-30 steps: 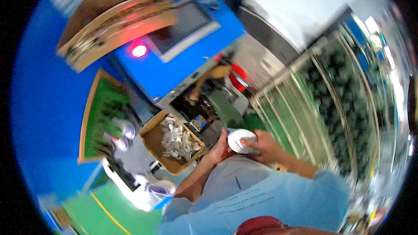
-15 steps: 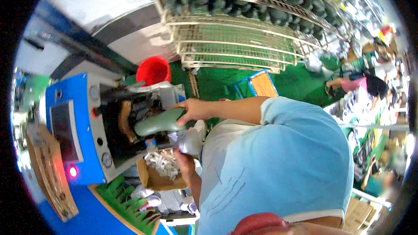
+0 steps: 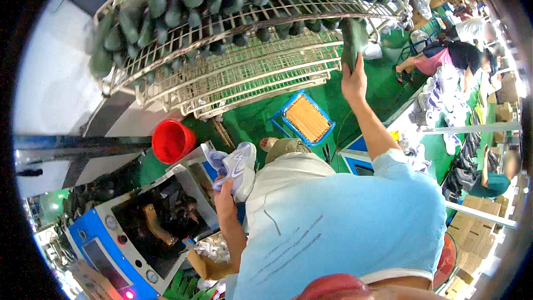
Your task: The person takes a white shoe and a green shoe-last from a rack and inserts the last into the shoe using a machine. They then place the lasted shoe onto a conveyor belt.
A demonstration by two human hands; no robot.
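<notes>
The left hand (image 3: 225, 197) grips a white-and-lavender sneaker (image 3: 241, 173) ahead of it; the right hand (image 3: 354, 82) clasps a dark-green foot-shaped last (image 3: 351, 45) projecting forward.

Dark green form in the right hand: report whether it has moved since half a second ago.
Yes. The dark green form, in the right hand, has moved away from the blue machine to the wire rack's right end.
</notes>
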